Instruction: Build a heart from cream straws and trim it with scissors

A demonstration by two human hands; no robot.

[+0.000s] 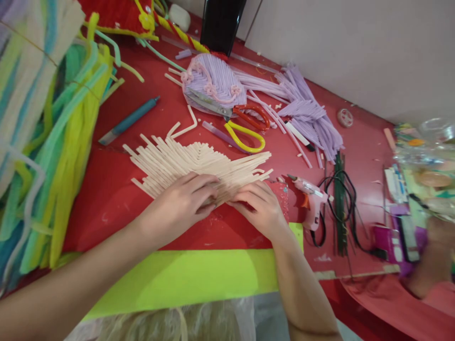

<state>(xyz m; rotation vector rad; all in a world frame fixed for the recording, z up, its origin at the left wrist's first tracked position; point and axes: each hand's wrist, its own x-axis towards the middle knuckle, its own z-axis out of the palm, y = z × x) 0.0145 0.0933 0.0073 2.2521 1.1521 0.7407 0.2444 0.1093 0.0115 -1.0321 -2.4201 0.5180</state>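
Observation:
A leaf-shaped piece of cream pipe cleaners [199, 161] lies on the red table, its stems meeting along a middle line and their loose ends fanning out. My left hand [186, 194] is closed on its lower edge, fingers curled over and the fingertips partly hidden. At the lower right end, my right hand [258, 206] pinches the same piece between thumb and fingers. Beyond it are scissors [231, 113] with red and yellow handles, resting partly on a lilac pipe cleaner leaf [213, 76] with pink trim. A bent cream pipe cleaner [186, 129] touches the upper edge.
Bundled green and yellow pipe cleaners [71, 151] rise at left, near a blue pen-like tube [130, 121]. To the right are a pink glue gun [313, 196], its black cord and a lilac bundle [309, 109]. Another person's arm [435, 255] is at far right.

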